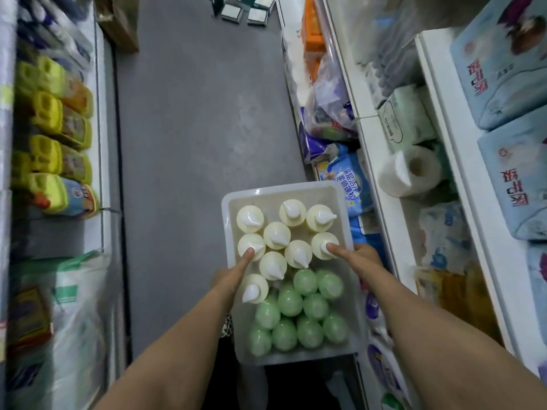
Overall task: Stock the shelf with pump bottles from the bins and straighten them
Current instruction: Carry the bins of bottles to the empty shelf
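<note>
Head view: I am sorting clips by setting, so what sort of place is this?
Probably a small shop aisle. Shelves on both sides hold packaged goods: yellow detergent jugs on one, tissue packs and paper rolls on the other. The hands carry a bin of pump bottles.

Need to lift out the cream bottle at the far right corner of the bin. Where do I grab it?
Grip that cream bottle by its shoulder just under the white pump head, coming straight down from above. It stands upright, hemmed in by neighbours and the bin wall, so its sides are hard to reach; the nozzle points right, so pinch front-to-back.
</note>
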A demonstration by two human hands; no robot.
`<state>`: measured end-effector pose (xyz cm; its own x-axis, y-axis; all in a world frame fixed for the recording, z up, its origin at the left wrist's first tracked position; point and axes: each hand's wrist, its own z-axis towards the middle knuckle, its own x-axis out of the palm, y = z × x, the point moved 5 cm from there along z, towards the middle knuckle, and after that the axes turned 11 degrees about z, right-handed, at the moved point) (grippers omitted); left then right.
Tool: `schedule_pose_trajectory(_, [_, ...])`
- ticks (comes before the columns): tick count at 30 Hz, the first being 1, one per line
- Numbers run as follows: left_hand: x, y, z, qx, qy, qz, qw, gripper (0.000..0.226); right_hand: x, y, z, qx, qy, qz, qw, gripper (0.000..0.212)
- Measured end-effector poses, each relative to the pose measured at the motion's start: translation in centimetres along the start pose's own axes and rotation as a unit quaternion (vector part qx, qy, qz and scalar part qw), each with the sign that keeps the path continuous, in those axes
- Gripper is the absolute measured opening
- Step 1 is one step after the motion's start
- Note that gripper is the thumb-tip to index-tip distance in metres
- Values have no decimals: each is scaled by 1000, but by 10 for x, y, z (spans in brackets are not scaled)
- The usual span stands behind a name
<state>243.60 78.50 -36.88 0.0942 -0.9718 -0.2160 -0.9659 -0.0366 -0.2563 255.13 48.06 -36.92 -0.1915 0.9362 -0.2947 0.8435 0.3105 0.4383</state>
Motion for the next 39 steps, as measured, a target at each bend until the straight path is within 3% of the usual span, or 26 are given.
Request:
schedule_pose_trajectory(2, [2, 5, 9, -13, -9, 10, 1000, 126, 2, -6, 6, -3, 6, 13, 1000, 68])
schedule_pose_trajectory(4, [4, 7, 17, -18, -21, 10, 1000, 125, 4, -11, 14, -5, 6, 26, 1000, 63])
schedule_pose_trajectory(14, [3, 4, 27, -67, -44, 5, 997, 123, 5, -15, 29, 54, 35, 10, 998, 96])
schedule_pose_trajectory(17, [7, -4, 20, -63, -63, 17, 996, 109, 5, -11, 19, 48, 28, 2, 998, 94])
schedule_pose_trajectory(22, [2, -43, -9, 6, -173, 85, 981, 95, 1, 5, -11, 16, 5, -16, 1000, 84])
schedule_pose_trajectory(25, [13, -69, -35, 71, -136, 47, 987, 94, -5, 15, -40, 2, -14, 23, 1000, 68])
schedule_pose_trajectory(29, [40, -99, -72, 152, -1, 38, 988, 85, -13, 20, -86, -10, -61, 169, 984, 36])
schedule_pose_trajectory(32, [56, -121, -110, 214, 68, 18, 974, 52, -20, 23, -126, -40, -92, 269, 958, 24])
schedule_pose_trajectory(34, [66, -130, -139, 244, 106, 20, 964, 36, -27, 23, -157, -71, -113, 312, 941, 22])
schedule_pose_trajectory(39, [89, -121, -209, 286, 202, 76, 933, 45, -46, -4, -246, -107, -175, 401, 893, 29])
